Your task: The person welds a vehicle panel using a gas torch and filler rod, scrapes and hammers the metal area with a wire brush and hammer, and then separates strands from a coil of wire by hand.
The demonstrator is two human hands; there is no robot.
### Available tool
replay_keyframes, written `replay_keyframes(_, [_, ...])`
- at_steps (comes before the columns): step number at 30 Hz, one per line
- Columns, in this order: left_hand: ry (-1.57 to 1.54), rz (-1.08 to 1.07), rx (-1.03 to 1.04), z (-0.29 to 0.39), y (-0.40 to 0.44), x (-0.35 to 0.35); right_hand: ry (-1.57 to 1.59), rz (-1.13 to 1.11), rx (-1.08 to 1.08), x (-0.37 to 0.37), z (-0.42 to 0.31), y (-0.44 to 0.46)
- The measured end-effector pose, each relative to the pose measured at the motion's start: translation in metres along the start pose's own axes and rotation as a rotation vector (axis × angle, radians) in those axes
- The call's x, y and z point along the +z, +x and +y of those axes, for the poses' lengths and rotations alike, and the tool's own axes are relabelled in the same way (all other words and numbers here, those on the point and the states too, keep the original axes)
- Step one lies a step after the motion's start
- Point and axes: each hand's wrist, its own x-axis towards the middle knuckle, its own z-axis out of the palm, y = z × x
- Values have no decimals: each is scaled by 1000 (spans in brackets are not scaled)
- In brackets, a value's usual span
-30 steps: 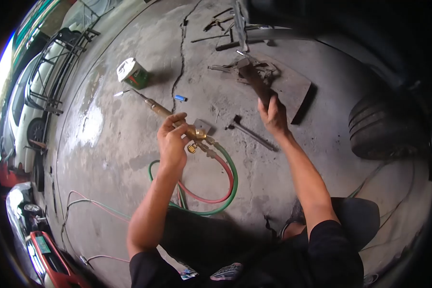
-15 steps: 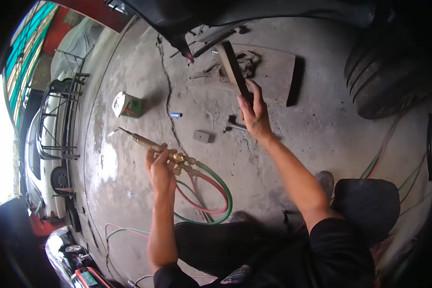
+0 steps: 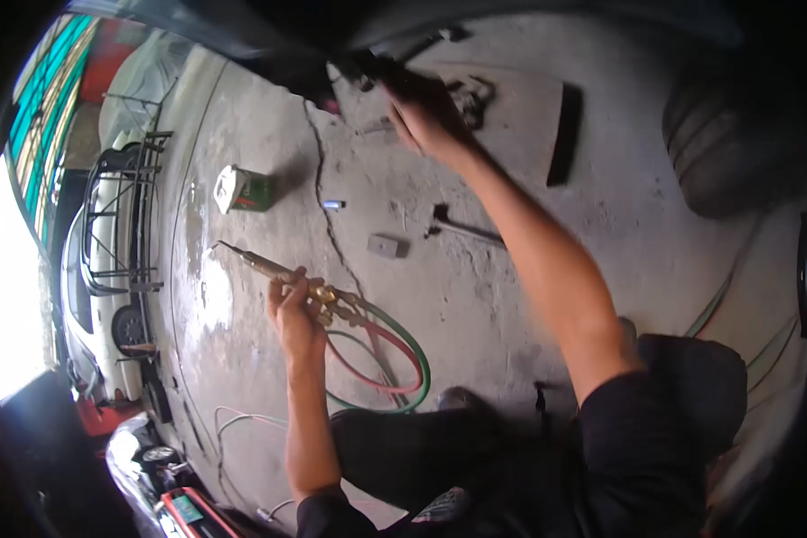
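My left hand (image 3: 298, 314) is wrapped round a brass torch (image 3: 264, 264), whose thin bent tip points up and left. Green and red hoses (image 3: 414, 345) loop down from its valve end. Higher up, my right hand (image 3: 429, 117) reaches to the underside of a dark vehicle panel (image 3: 287, 58), fingers closed round the long block. That block is dark and blurred, and most of it merges with the panel.
On the concrete floor lie a hammer (image 3: 466, 230), a small metal block (image 3: 385, 246), a blue lighter (image 3: 333, 204) and a green-white tub (image 3: 244, 190). A metal plate (image 3: 520, 117) bears dark parts. A tyre (image 3: 722, 143) stands right; a black rack (image 3: 108, 224) is at left.
My right hand has moved up and left with the block, to the dark panel. The torch has come down and left with my left hand. The bright flame seen earlier at its tip no longer shows.
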Motion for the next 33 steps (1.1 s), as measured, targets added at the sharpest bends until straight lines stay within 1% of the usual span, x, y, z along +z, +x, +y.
replay_keyframes(2, [20,-34,8,2,6,13,31,42,-179,-5,-12,32])
replay_keyframes(3, [28,-37,1,2,4,14,43,106,-323,8,7,48])
replay_keyframes(5, [32,-56,-9,-4,4,9,134,112,-280,15,-12,9])
replay_keyframes(6, [5,-68,-13,-4,4,12,225,59,-86,17,-40,-36])
replay_keyframes(8, [-20,-62,-36,1,-7,11,193,82,-147,24,-3,-29])
replay_keyframes(10, [12,-30,-26,1,-17,11,158,13,-46,6,-10,7])
replay_keyframes(11, [12,-38,-15,2,-19,12,0,58,-222,10,6,42])
replay_keyframes(13, [22,-93,21,4,-14,6,-351,245,-550,18,40,113])
replay_keyframes(15, [16,-100,17,5,-16,6,-188,194,-480,22,18,89])
replay_keyframes(17, [22,-105,13,8,-20,11,7,156,-336,24,4,14])
replay_keyframes(18, [22,-96,3,9,-18,11,67,153,-314,25,3,-11])
replay_keyframes(19, [17,-89,-2,9,-15,12,88,165,-339,26,6,-19])
replay_keyframes(21, [15,-64,-13,7,-18,10,22,170,-249,24,14,4])
replay_keyframes(22, [12,-65,-8,6,-16,14,-44,177,-261,18,18,36])
replay_keyframes(24, [17,-97,-2,8,-12,18,-257,244,-381,14,40,117])
replay_keyframes(25, [10,-116,3,5,-7,17,-274,262,-385,16,33,123])
replay_keyframes(27, [13,-107,-10,6,-11,23,-158,276,-444,27,27,106])
replay_keyframes(29, [-10,-125,-3,5,-11,23,113,158,-298,24,-21,8])
replay_keyframes(31, [-11,-129,-3,5,-9,15,138,108,-281,18,-26,-23])
replay_keyframes(32, [-4,-125,5,6,-7,17,46,158,-409,17,-18,-16])
replay_keyframes(33, [10,-117,0,7,-8,18,14,155,-392,14,-15,7])
